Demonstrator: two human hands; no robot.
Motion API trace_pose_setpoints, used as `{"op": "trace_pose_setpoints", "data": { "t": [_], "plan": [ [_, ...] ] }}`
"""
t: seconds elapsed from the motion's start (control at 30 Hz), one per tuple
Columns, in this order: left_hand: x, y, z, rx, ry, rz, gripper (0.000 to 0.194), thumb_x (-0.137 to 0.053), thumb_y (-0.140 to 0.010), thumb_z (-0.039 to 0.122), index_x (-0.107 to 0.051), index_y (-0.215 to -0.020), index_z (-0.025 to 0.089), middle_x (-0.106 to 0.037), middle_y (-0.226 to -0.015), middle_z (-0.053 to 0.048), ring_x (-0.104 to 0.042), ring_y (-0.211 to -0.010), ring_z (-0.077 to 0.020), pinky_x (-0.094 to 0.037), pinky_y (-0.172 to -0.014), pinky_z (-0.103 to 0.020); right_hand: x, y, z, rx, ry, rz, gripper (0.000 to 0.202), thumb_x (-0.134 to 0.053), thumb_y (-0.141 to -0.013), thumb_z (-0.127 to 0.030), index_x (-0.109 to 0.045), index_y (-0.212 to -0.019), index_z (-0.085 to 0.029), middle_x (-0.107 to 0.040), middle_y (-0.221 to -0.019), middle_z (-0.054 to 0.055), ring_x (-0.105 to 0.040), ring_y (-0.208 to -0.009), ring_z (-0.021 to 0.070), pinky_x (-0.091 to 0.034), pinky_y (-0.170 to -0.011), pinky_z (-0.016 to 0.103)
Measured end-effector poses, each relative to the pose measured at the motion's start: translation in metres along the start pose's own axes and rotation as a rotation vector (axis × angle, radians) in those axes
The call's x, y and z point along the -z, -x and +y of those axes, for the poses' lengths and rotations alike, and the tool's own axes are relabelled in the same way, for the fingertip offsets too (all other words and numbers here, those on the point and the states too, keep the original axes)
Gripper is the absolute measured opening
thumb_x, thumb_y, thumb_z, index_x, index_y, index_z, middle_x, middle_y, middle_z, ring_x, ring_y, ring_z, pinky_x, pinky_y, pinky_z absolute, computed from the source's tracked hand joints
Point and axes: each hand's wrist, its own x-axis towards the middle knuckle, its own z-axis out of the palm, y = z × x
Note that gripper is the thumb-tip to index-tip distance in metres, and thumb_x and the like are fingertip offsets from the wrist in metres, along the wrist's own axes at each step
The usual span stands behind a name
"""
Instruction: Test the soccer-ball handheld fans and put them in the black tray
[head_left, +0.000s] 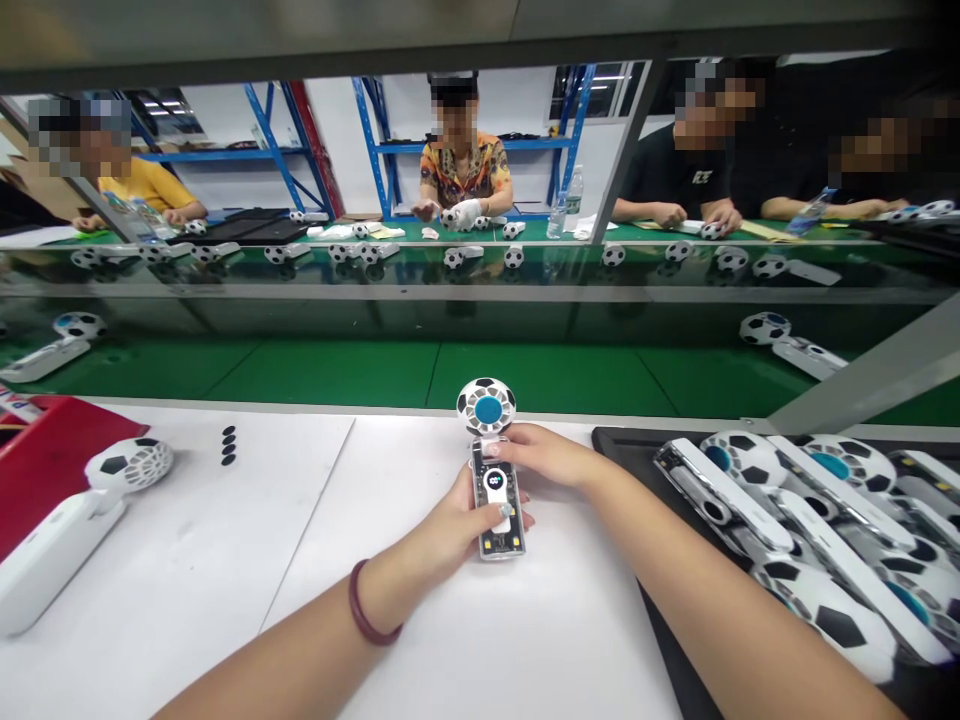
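A handheld fan (486,410) with a round soccer-ball head and a blue hub is upright in front of me, over the white table (420,620). Its clear-fronted body shows circuit parts, and a small round display is lit, apparently reading 100. My left hand (456,528) wraps the body, thumb across the front below the display and fingertips showing on the far side. At the neck, just under the ball head, my right hand (546,455) grips the fan from the right; its other fingers are partly hidden behind it.
At right, a black tray (611,440) bears several similar fans (840,600). Left are another white fan (64,555), small black discs (229,446) and a red bin (45,460). Beyond the table edge runs a green conveyor (360,370) carrying fans; several people sit opposite.
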Motion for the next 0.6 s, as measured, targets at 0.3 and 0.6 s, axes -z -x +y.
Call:
{"op": "trace_pose_setpoints", "data": {
  "t": [0.3,0.6],
  "plan": [
    [-0.0009,-0.0012,0.0004,0.014,-0.011,0.021,0.057,-0.075,-0.062,0.031,-0.038,-0.104,0.02,-0.057,-0.093,-0.007,-0.063,-0.078,-0.0236,-0.047,-0.068,-0.037,-0.0006,-0.0001,-0.0003,-0.009,-0.016,0.018,0.033,-0.055,-0.081,-0.046,-0.051,-0.084,-0.013,-0.056,-0.064,0.002,-0.049,-0.046,0.0097,-0.041,-0.046,0.023],
    [-0.0013,-0.0009,0.0002,0.003,-0.007,0.021,0.057,-0.075,-0.062,0.032,-0.038,-0.103,0.02,-0.057,-0.093,-0.007,-0.063,-0.078,-0.0236,-0.048,-0.068,-0.038,-0.0011,0.0003,0.0007,-0.021,-0.056,0.021,0.032,-0.056,-0.081,-0.044,-0.051,-0.085,-0.013,-0.056,-0.064,0.002,-0.049,-0.046,0.0095,-0.04,-0.045,0.023]
  ]
}}
